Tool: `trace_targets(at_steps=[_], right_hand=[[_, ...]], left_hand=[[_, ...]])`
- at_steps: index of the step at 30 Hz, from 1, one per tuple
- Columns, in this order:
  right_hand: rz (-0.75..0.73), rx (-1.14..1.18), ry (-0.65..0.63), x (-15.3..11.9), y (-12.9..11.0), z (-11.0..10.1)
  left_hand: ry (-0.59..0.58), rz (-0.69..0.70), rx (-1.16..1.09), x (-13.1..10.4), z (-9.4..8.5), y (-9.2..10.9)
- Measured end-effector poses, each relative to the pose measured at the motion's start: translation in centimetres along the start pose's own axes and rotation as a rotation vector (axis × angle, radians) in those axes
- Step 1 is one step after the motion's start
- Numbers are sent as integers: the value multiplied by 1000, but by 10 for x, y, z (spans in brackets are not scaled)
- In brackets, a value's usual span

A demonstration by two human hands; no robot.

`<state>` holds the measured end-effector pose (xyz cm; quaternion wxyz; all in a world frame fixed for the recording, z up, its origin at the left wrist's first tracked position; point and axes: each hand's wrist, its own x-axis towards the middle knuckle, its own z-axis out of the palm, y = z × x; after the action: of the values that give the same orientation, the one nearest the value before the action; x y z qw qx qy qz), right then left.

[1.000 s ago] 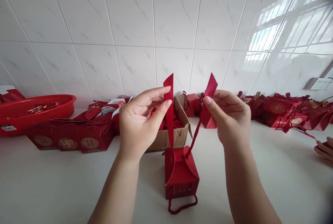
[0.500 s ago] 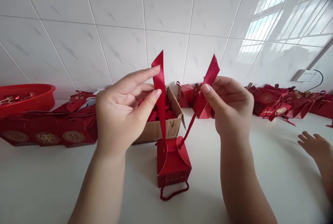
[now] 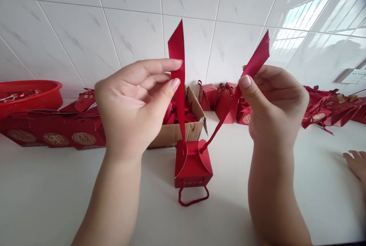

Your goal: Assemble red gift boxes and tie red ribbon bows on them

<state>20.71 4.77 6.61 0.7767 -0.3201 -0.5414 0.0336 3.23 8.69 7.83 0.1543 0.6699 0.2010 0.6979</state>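
A small red gift box (image 3: 194, 166) stands on the white table, its rounded top flaps folded together and a twisted cord handle (image 3: 193, 203) hanging at its front. A red ribbon (image 3: 180, 97) runs up out of holes in the flaps, one end to each side. Between thumb and fingers, my left hand (image 3: 137, 97) pinches the left end, which stands nearly upright. My right hand (image 3: 274, 97) grips the other end, slanting up to the right, with the thumb in front. Both slant-cut tips stick out above my fingers.
Behind the gift box is a cardboard box (image 3: 177, 134) holding red ribbons. Red boxes with gold emblems (image 3: 57, 131) line the left, near a red plastic basin (image 3: 34, 101). More red boxes (image 3: 320, 112) stand along the tiled wall. Another person's hand (image 3: 357, 164) rests at the right edge.
Both hands have risen in view, and my right hand has moved further right, spreading the ribbon ends apart. The other person's hand sits nearer the right edge. The view has shifted slightly.
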Motion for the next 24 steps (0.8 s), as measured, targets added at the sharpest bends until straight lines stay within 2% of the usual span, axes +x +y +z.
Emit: trace_targets(at_steps=[3,8,11,14,17,20,24], right_hand=[[-9,-16,-4,0,-1,-1],[-19,-78,0,0,3,-4],[-47,-1,-22,1,7,-4],[-2,72,-55,1,8,-3],[114,148,-139,0,6,-1],[244,200,-226,0,6,-1],[350,182,-301,-1,9,1]], left_hand=[[13,5,-22,0,1,0],[-40,3,-21,-1,3,-1],[-54,20,-52,-1,4,-3],[-53,39,-91,-2,6,-5],[-61,-42,-153,-4,8,-6],[-101,-190,-258,-6,11,-4],[-275,-349,-392,-7,16,-1]])
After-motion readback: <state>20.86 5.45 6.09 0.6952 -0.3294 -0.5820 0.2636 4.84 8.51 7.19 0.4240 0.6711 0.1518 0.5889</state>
